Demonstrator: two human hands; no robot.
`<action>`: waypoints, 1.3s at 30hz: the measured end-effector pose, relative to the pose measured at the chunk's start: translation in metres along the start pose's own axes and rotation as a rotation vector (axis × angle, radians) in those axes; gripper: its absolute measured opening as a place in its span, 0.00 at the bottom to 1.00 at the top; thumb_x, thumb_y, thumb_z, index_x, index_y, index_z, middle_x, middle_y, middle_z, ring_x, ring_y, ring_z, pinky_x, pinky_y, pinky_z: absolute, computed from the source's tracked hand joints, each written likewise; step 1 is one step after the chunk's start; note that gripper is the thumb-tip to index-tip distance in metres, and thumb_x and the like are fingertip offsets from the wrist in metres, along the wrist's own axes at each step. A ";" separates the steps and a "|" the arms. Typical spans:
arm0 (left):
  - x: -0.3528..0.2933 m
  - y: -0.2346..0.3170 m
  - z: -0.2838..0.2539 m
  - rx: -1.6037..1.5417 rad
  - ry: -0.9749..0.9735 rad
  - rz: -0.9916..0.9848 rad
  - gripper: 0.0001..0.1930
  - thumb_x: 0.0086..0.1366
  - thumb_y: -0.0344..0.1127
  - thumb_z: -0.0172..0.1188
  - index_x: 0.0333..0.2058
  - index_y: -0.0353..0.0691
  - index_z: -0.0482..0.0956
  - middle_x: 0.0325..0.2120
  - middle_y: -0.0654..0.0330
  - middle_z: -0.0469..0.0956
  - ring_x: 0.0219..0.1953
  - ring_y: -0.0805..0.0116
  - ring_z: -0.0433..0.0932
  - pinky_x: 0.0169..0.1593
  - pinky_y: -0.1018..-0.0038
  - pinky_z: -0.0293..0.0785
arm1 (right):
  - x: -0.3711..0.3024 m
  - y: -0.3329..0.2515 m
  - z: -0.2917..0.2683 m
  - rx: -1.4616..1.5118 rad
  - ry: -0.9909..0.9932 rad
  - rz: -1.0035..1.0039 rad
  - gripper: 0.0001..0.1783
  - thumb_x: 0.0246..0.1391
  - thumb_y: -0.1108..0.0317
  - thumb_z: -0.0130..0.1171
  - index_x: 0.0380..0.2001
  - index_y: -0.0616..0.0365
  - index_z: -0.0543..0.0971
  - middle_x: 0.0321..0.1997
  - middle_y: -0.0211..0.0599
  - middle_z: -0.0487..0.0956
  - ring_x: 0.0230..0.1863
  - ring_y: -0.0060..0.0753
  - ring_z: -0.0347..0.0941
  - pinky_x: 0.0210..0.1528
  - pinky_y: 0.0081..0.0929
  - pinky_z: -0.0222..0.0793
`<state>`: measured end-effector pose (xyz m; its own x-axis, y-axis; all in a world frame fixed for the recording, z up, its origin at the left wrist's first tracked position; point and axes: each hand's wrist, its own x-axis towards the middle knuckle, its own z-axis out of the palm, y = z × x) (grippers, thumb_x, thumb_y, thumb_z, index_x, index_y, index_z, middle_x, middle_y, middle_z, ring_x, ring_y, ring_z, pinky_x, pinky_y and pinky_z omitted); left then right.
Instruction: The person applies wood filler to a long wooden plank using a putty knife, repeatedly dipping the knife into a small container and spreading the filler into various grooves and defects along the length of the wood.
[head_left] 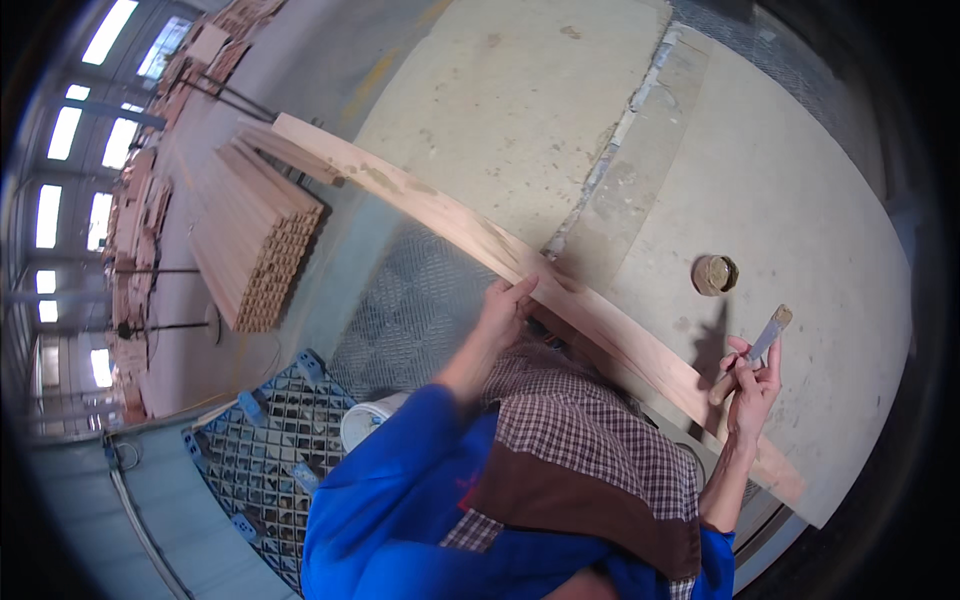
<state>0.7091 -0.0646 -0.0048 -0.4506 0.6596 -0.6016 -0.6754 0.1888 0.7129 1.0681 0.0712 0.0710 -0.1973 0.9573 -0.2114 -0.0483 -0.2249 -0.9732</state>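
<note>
A long, pale wooden board (450, 218) runs slantwise across the near side of the table, with darker filler-like patches toward its far left end. My left hand (505, 308) is closed on the near edge of this board about midway along, thumb on top. In my right hand (752, 390) is a putty knife (765, 340), its wooden handle in the palm and its blade pointing up and away. Brownish paste sits on the blade's tip. Just beyond the knife, a small open tin (715, 275) stands on the table, smeared with the same brownish colour.
The pale, stained table (800, 200) has a rough seam (625, 125) across it. At left, a stack of wooden strips (255, 235) lies beyond a textured mat (400, 300). A black grid platform with blue parts (270, 440) and a white bucket (365, 425) are beside me.
</note>
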 end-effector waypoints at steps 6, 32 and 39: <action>-0.004 0.054 -0.024 0.904 -0.139 -0.223 0.18 0.64 0.46 0.63 0.27 0.34 0.80 0.19 0.57 0.80 0.20 0.70 0.81 0.22 0.79 0.74 | -0.088 0.004 0.024 0.546 -0.059 0.160 0.32 0.57 0.76 0.54 0.64 0.64 0.59 0.40 0.59 0.80 0.27 0.33 0.76 0.27 0.28 0.79; 0.116 0.108 -0.046 1.586 -0.150 0.821 0.13 0.65 0.47 0.54 0.32 0.43 0.78 0.25 0.52 0.80 0.33 0.47 0.79 0.38 0.55 0.72 | -0.135 0.141 0.156 -0.989 0.688 -0.245 0.28 0.51 0.80 0.59 0.58 0.56 0.74 0.31 0.52 0.77 0.28 0.48 0.74 0.34 0.36 0.71; 0.118 0.103 -0.046 1.579 -0.153 0.859 0.13 0.65 0.45 0.55 0.32 0.42 0.78 0.25 0.52 0.80 0.33 0.48 0.79 0.38 0.55 0.72 | -0.166 0.117 0.168 -0.832 0.733 -0.081 0.26 0.52 0.77 0.59 0.57 0.60 0.74 0.23 0.51 0.77 0.21 0.34 0.75 0.28 0.36 0.71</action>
<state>0.5599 -0.0010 -0.0186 -0.2245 0.9731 0.0520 0.8681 0.1755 0.4643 0.9305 -0.1447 0.0070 0.4166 0.9011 0.1203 0.6912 -0.2280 -0.6857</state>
